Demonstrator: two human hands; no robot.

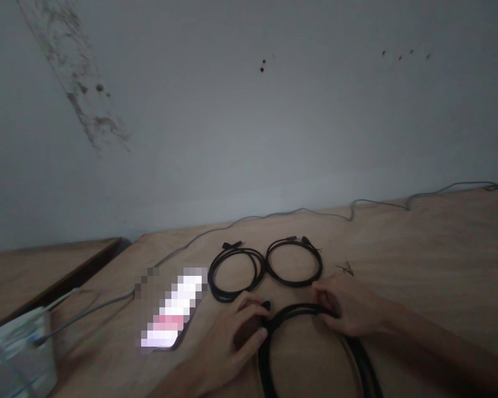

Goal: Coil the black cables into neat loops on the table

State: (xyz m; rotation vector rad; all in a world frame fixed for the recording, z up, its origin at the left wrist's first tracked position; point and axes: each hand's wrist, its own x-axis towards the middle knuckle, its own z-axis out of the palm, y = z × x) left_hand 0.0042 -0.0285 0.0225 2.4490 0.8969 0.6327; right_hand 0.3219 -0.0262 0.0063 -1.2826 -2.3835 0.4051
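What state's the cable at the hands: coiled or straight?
Coiled: the black cable bends round in a loop between the left hand and right hand.

Black is seen on the held cable coil point(262, 359) and two smaller coils point(294, 284). Light tan grain is shown by the wooden table point(440, 260), while a grey wire point(299, 210) is set against the pale grey wall point(249, 121), which is streaked with dark brown stains point(83, 94).

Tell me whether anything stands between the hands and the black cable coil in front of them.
Nothing visible does: the left hand and right hand are already touching the black cable coil, with no object between them and it.
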